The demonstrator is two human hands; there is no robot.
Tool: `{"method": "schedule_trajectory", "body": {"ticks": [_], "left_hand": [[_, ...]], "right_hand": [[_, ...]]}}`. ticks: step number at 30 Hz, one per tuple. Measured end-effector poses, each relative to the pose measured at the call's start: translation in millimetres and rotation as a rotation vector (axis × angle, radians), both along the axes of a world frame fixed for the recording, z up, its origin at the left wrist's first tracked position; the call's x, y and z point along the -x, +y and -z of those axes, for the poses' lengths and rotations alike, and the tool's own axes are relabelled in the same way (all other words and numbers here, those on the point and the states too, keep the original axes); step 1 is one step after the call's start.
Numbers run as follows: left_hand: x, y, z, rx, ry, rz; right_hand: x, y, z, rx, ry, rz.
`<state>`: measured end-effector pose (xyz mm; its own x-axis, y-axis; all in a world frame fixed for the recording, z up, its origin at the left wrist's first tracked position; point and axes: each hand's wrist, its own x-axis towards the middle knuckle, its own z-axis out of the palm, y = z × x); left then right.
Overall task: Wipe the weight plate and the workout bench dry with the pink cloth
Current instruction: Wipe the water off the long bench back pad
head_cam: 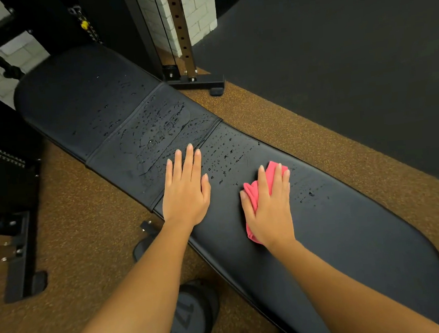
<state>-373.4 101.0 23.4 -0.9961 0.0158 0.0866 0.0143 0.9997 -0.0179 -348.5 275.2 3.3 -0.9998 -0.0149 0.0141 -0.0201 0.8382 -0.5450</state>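
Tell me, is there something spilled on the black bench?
Yes. Water drops speckle the bench, thickest on its middle panel and just ahead of the pink cloth under the right hand. A padded seat should be dry. The part nearest the camera looks dry already.

Right hand (270, 209) pressing cloth (250, 191), bench (353, 247) seemingly wet

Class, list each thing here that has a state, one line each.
bench: droplets on far half, near end looks dry
pink cloth: bunched, pressed on bench
left hand: flat on bench, fingers straight
right hand: flat on pink cloth, fingers straight
weight plate: on floor by bench, wetness unclear
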Motion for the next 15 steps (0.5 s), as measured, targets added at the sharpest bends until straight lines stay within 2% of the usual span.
{"method": "schedule_trajectory", "body": {"ticks": [8, 15], "left_hand": [[0.9, 0.3, 0.4, 0.005, -0.013, 0.004], [-0.1, 0.8, -0.3, -0.003, -0.014, 0.003]], "right_hand": [[25.0, 17.1, -6.9, -0.002, -0.108, -0.063], [-22.8, 21.3, 0.4, -0.01, -0.057, -0.099]]}}
